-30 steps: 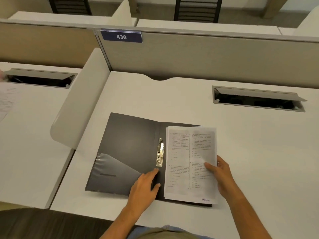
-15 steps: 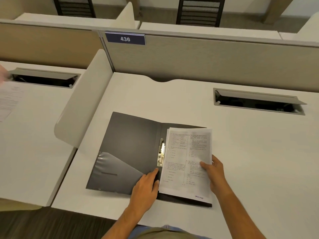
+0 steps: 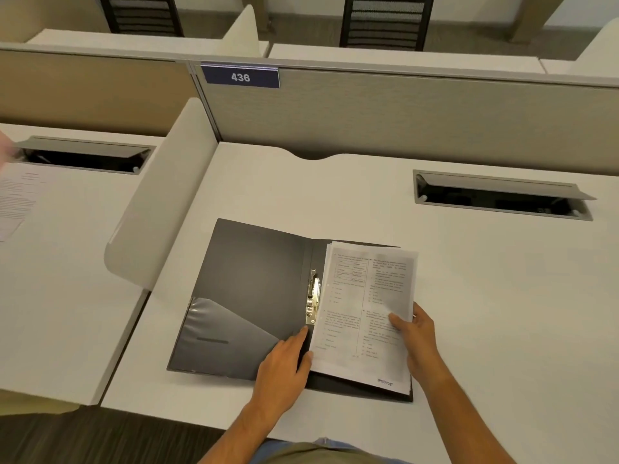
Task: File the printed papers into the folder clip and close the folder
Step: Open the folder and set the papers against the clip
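Note:
A dark grey folder [image 3: 254,289] lies open on the white desk, with a clear pocket on its left flap. Its metal clip [image 3: 313,301] runs along the spine. A stack of printed papers [image 3: 365,313] rests on the right flap, its left edge right beside the clip. My right hand [image 3: 417,333] grips the stack's right edge, thumb on top. My left hand [image 3: 288,360] lies flat on the folder near the spine, its index finger pointing at the clip's lower end and its thumb touching the stack's lower left edge.
A curved white divider [image 3: 157,209] separates this desk from the left one, where a printed sheet [image 3: 20,199] lies. An open cable tray [image 3: 499,195] sits at the back right. A partition with the plate 436 [image 3: 240,77] stands behind.
The paper stack has slid left on the right flap, closer to the clip, with my right hand following. My left hand has stayed by the spine.

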Demonstrator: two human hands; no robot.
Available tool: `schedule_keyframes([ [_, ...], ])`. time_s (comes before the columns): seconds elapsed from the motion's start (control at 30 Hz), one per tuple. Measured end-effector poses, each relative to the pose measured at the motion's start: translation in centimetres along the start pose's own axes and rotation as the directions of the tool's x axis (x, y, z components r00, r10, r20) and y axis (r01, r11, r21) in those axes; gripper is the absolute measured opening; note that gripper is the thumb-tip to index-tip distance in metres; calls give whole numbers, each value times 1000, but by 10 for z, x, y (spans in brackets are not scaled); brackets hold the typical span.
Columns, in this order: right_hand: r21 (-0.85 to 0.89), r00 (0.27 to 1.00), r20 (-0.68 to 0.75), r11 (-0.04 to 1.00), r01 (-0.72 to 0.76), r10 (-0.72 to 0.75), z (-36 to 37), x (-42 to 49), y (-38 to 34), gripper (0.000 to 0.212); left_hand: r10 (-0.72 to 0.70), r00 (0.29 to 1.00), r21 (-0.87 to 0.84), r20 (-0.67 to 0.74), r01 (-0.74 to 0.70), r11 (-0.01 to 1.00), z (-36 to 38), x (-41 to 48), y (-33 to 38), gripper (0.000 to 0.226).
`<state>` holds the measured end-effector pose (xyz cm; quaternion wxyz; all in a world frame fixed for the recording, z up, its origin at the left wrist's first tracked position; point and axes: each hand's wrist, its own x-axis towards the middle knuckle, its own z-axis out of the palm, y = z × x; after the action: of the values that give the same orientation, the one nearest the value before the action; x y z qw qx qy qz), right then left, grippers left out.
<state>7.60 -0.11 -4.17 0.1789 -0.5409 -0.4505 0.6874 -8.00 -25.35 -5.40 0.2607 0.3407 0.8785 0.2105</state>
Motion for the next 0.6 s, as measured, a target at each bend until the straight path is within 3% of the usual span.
schedule_keyframes([
  [0.17,-36,999,34,999,-9,10,11,0,4,40,27,1000,-23,3,-27,999,-2,-1,0,61],
  [0.33,-184,998,24,981,65,-61,20,0,6,39,36,999,-22,25,-35,999,0,-2,-2,65],
  [0.43,-355,984,-1,920,168,-180,24,-2,7,47,50,998,-24,26,-50,998,4,-2,-3,68],
  [0.6,-583,957,-44,785,209,-288,34,0,7,59,52,999,-2,7,-52,999,12,-4,-8,80],
])
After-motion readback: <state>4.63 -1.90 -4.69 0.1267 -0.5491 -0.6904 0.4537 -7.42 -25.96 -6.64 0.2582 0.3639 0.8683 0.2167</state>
